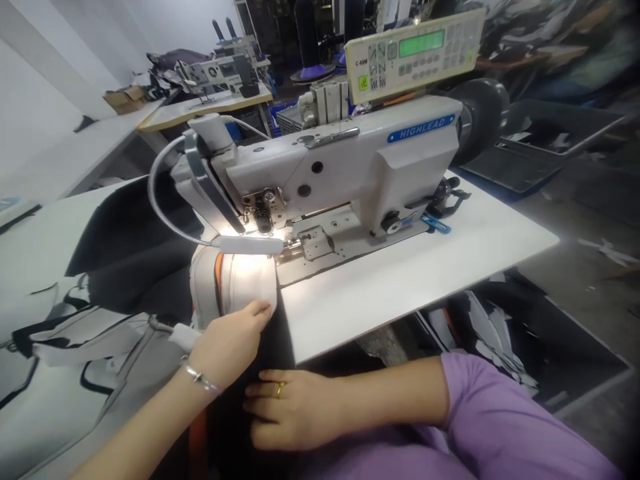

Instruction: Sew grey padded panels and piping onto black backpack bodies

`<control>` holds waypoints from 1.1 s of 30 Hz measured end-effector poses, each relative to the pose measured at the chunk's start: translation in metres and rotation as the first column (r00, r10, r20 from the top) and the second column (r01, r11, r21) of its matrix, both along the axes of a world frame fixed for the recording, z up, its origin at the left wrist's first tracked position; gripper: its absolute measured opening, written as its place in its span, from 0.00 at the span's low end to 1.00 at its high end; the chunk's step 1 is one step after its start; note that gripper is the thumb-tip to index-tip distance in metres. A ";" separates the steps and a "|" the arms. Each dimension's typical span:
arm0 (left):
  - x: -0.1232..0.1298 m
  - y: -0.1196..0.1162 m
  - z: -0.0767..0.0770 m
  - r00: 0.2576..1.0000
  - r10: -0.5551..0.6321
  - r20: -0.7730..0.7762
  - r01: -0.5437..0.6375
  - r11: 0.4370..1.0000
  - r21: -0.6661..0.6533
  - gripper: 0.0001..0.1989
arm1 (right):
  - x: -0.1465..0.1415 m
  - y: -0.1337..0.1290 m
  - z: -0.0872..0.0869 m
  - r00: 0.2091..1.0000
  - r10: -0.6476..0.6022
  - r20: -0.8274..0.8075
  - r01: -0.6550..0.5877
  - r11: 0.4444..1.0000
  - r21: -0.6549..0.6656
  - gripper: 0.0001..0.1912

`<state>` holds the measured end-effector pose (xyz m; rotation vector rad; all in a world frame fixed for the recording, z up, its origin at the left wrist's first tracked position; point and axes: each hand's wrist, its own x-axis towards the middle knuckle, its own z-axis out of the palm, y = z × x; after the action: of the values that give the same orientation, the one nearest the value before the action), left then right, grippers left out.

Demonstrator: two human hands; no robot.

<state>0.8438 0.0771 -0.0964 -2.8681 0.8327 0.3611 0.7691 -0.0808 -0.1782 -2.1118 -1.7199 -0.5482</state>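
Observation:
Under the needle area of a white sewing machine [340, 153] lies a light grey fabric piece [250, 280] with an orange and black stripe, lit by a small lamp [250, 245]. My left hand [230, 343], with a bracelet at the wrist, pinches the near right edge of this piece. Black fabric [280, 340] hangs from it over the table's front edge. On that black fabric rests my right hand [295, 408], wearing a ring, its fingers spread and lying flat. The needle tip is lost in the glare.
Grey and black fabric pieces [100, 340] spread over the left side. The white tabletop [400, 287] extends right of the machine. A bin of scraps [520, 340] stands below at right. A control panel [415, 57] sits on top, and another sewing machine [215, 73] stands behind.

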 end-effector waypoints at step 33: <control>0.051 -0.017 -0.008 0.997 0.006 0.079 -0.008 1.000 0.029 0.09 | 0.091 0.013 0.048 0.957 0.036 -0.289 -0.139 0.928 -0.345 0.13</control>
<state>0.8949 0.0602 -0.1043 -2.8386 0.7975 0.2573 0.8603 -0.0681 -0.1303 -2.2044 -1.8450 0.1050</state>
